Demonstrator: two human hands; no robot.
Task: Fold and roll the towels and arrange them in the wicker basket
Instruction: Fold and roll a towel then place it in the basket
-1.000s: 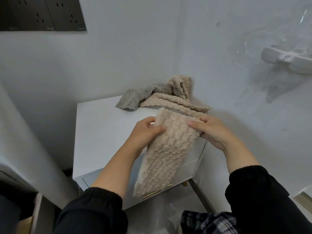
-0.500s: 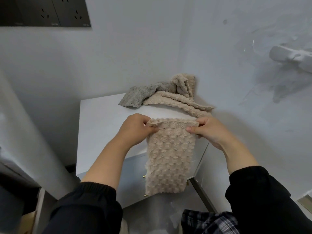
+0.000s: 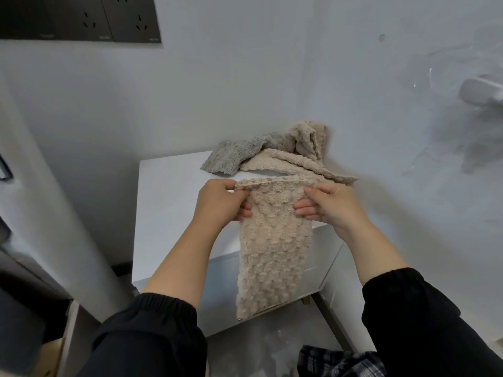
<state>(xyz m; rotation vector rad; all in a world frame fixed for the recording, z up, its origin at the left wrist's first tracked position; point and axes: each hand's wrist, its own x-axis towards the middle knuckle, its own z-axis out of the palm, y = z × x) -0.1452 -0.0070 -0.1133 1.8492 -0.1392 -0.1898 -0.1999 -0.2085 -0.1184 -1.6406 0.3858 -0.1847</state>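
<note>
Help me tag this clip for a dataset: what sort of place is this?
Likely a corner of a home room, perhaps a bedroom. A small white drawer cabinet stands in the wall corner, a dark socket panel sits in the wall above, and loose towels lie heaped on it.

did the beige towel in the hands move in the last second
Yes. The held beige towel swung its lower end rightward against the white cabinet, from slanting left to hanging straight.
</note>
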